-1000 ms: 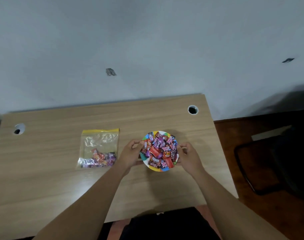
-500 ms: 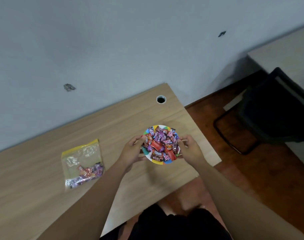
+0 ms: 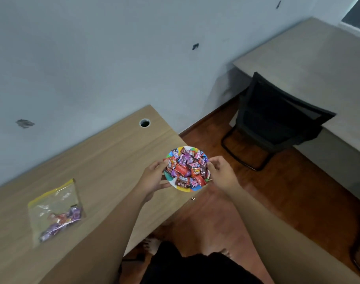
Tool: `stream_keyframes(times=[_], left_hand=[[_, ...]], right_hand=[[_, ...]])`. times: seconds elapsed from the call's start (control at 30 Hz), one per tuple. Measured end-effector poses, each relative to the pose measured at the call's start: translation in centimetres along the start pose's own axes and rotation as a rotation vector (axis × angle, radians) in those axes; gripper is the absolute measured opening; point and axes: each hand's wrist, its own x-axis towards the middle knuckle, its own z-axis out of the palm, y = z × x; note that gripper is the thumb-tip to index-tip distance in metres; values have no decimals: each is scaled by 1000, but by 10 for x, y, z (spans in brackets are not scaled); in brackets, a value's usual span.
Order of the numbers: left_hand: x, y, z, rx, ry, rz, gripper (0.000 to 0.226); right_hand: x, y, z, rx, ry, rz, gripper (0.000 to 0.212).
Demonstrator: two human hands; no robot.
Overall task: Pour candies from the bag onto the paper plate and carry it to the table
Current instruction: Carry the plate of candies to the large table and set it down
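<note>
A small paper plate [image 3: 195,188] with a multicoloured rim is heaped with wrapped candies [image 3: 187,168]. I hold it in the air over the right corner of the wooden desk [image 3: 105,160]. My left hand [image 3: 153,179] grips its left rim and my right hand [image 3: 221,173] grips its right rim. The clear zip bag [image 3: 56,210] with a yellow seal lies flat on the desk at the left, a few candies still inside.
A second, grey table [image 3: 310,64] stands at the upper right against the wall. A black chair [image 3: 275,121] sits in front of it on the brown wooden floor [image 3: 277,193]. A cable hole [image 3: 144,122] marks the desk's far corner.
The view has swung right, bringing the grey table and chair into sight. The plate, held in both hands, has moved from over the desk toward its right edge.
</note>
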Motion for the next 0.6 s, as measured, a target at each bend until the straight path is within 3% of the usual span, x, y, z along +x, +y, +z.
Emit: stream_keyframes(times=[0.3, 0.6], left_hand=[[-29, -21, 147, 88, -60, -20, 35], [-40, -21, 291, 233, -210, -7, 28]], right_hand=[[-28, 71, -134, -44, 67, 25, 9], [-60, 137, -258, 79, 189, 147, 14]])
